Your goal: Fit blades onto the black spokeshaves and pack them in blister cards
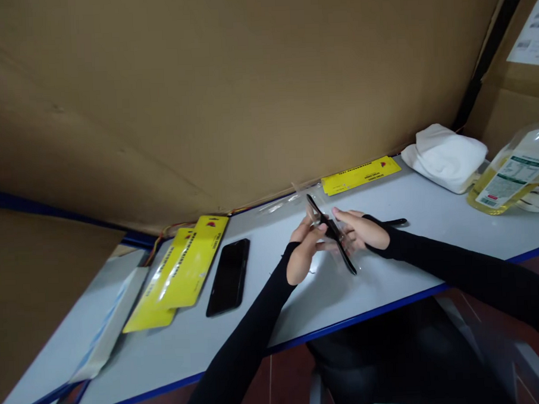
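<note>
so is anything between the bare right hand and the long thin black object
Possibly clear plastic film around the long thin black object; whether it separates the two is unclear. Nothing else visibly blocks the bare right hand.

And we've got 2 hands [301,257] ctr frame, 1 black tool [332,228] btwn 'em, 1 black handle [396,222] just R; 2 yellow cards [198,261] L, min. 1 yellow card [362,175] upper R, 1 phone [228,276] L of ctr, 1 bottle [509,176] far R!
</note>
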`<state>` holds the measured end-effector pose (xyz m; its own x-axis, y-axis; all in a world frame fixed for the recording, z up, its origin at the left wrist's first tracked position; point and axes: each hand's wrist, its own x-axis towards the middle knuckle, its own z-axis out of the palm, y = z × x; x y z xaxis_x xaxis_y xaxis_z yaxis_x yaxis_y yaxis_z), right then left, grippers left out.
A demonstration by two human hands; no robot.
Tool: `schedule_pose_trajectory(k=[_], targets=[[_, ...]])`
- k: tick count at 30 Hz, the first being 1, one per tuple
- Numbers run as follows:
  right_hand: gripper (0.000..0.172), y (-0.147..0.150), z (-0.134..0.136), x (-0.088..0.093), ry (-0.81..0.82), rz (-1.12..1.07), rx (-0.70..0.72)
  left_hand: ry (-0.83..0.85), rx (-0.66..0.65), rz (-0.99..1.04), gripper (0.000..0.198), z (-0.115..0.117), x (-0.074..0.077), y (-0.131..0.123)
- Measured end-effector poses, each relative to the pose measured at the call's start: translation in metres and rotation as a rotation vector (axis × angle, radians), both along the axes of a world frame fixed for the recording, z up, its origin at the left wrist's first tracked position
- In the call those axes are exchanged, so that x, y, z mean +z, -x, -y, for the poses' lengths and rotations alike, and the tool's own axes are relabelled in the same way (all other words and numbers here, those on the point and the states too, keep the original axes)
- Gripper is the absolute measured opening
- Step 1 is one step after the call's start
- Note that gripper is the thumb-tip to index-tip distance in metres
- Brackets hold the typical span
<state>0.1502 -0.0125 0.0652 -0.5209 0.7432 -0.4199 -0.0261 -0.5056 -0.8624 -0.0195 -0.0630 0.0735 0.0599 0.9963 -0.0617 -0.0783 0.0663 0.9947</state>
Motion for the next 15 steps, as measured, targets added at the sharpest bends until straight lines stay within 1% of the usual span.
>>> schedule_pose_trajectory(k=[3, 4, 6, 8, 11, 13, 15], targets=[[0.051, 0.015, 0.013, -0.002, 0.173, -0.147, 0.089, 0.025, 0.095, -0.219, 0.067, 0.003, -0.002, -0.006], [0.053, 0.017, 0.016, -0.003, 0.212, -0.193, 0.097, 0.04, 0.118, -0.258, 0.07, 0.003, -0.002, -0.008], [0.052, 0.019, 0.018, -0.004, 0.266, -0.272, 0.092, 0.054, 0.168, -0.272, 0.077, 0.001, -0.001, -0.012], [0.04, 0.018, 0.017, -0.004, 0.273, -0.292, 0.044, 0.047, 0.222, -0.244, 0.084, -0.002, -0.001, -0.014], [0.015, 0.014, 0.014, -0.001, 0.251, -0.221, -0.076, 0.035, 0.248, -0.11, 0.098, -0.007, 0.0, -0.008], [0.012, 0.009, 0.011, 0.003, 0.236, -0.195, -0.114, 0.02, 0.224, -0.007, 0.104, -0.012, 0.001, 0.003], [0.012, 0.002, 0.008, 0.008, 0.205, -0.215, -0.123, -0.02, 0.196, 0.066, 0.1, -0.017, 0.003, 0.019]])
